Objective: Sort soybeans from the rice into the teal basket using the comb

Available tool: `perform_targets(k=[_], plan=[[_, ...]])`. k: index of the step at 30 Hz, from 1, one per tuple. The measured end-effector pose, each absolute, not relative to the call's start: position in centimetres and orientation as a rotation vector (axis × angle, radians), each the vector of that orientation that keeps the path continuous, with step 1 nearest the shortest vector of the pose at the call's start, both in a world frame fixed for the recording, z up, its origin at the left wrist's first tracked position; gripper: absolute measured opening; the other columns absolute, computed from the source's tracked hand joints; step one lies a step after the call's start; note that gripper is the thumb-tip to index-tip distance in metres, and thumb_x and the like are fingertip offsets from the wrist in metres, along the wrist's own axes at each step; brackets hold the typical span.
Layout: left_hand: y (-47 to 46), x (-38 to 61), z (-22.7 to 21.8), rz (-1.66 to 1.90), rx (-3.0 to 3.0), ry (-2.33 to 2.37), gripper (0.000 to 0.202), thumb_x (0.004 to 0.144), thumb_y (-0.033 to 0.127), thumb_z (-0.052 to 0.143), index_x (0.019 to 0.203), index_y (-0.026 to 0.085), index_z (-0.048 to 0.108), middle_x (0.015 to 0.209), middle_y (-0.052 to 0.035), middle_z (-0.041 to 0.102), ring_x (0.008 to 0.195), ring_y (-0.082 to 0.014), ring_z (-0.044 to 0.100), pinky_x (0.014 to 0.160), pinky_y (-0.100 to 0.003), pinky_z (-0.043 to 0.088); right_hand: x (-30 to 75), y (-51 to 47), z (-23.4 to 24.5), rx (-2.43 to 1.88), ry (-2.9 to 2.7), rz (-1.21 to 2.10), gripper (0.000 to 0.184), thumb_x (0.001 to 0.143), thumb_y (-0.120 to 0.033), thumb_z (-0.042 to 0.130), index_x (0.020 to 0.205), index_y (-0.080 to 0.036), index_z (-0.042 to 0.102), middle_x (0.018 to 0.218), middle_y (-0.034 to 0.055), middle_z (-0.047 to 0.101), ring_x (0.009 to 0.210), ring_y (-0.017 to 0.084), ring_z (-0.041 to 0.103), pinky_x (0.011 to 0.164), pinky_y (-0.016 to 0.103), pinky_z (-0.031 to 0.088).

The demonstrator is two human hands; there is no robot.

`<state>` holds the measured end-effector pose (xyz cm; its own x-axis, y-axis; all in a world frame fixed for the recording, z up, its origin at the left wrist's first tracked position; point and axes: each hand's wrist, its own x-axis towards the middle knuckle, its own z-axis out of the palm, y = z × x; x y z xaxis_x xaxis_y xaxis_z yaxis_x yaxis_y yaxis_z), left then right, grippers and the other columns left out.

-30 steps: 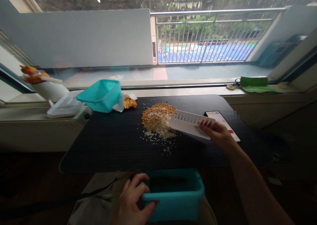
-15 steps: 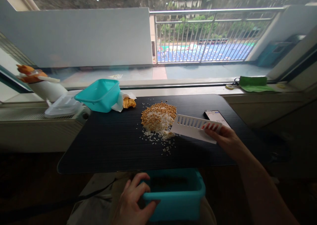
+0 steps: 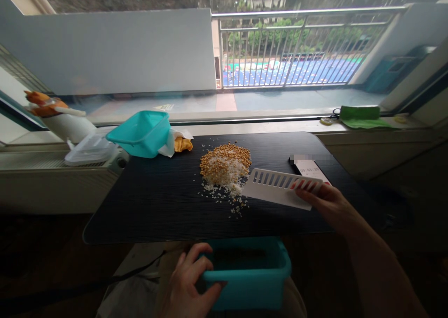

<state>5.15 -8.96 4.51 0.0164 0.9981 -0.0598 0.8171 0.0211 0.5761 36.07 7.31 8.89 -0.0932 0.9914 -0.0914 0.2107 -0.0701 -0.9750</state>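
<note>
My left hand [image 3: 194, 280] grips the left rim of a turquoise plastic bin [image 3: 252, 287], which sits below the table's front edge at my lap. Dark contents lie in its shadowed bottom, too dim to name. My right hand [image 3: 324, 203] pinches the right end of a white slotted plastic piece [image 3: 276, 196], held tilted over the table. The left end of this piece is at the right side of a heap of yellow beans [image 3: 227, 157]. White rice grains [image 3: 224, 178] cover the heap's front and scatter toward me.
On the dark table [image 3: 147, 210], a phone [image 3: 311, 168] showing a timer lies beyond my right hand. A second turquoise bin [image 3: 142, 133] stands at the back left beside a crumpled yellow cloth [image 3: 182, 144]. A green cloth [image 3: 362, 117] rests on the windowsill.
My right hand has moved slightly right and toward me with the slotted piece, baring more of the phone. My left hand stays on the bin.
</note>
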Motion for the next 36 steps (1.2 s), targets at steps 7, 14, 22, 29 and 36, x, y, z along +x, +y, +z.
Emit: perform_targets(k=[7,14,22,29,36], plan=[[-9.0,5.2,4.6,0.537,1.847,1.846,0.012,0.072,0.018,0.070,0.066,0.022,0.060,0.112,-0.0052,0.067,0.101,-0.0246,0.068,0.087,-0.037,0.054,35.9,6.0,9.9,-1.375,-1.469,1.317,0.035,0.064,-0.055,0.079,0.083,-0.026,0.079,0.087,0.0039,0.079,0.085,0.028,0.072,0.080,0.036,0.057],[-9.2,5.0,4.4,0.547,1.873,1.845,0.011,0.071,0.018,0.072,0.067,0.022,0.061,0.112,-0.0049,0.067,0.098,-0.0243,0.068,0.084,-0.035,0.055,36.2,5.2,10.4,-1.395,-1.498,1.337,0.039,0.064,-0.056,0.079,0.084,-0.022,0.078,0.088,0.0073,0.079,0.085,0.030,0.072,0.081,0.039,0.058],[-9.0,5.1,4.1,0.559,1.878,1.844,0.012,0.071,0.017,0.071,0.067,0.022,0.060,0.112,-0.0058,0.066,0.097,-0.0247,0.066,0.081,-0.034,0.054,37.1,4.1,10.4,-1.355,-1.577,1.431,0.034,0.071,-0.051,0.076,0.087,-0.020,0.078,0.088,0.0081,0.079,0.082,0.027,0.071,0.077,0.035,0.058],[-9.0,5.2,4.1,0.521,1.870,1.810,0.010,0.074,0.019,0.068,0.068,0.022,0.060,0.113,-0.0065,0.065,0.100,-0.0250,0.066,0.087,-0.040,0.053,37.5,3.6,10.0,-1.339,-1.556,1.513,0.030,0.074,-0.048,0.074,0.090,-0.022,0.078,0.089,0.0074,0.079,0.081,0.026,0.072,0.072,0.033,0.058],[-9.0,5.2,4.2,0.553,1.861,1.836,0.011,0.071,0.019,0.070,0.067,0.022,0.061,0.114,-0.0064,0.066,0.101,-0.0265,0.067,0.085,-0.039,0.054,34.5,6.0,9.2,-1.308,-1.556,1.192,0.032,0.075,-0.052,0.073,0.089,-0.024,0.076,0.086,0.0043,0.078,0.083,0.026,0.070,0.076,0.033,0.057]])
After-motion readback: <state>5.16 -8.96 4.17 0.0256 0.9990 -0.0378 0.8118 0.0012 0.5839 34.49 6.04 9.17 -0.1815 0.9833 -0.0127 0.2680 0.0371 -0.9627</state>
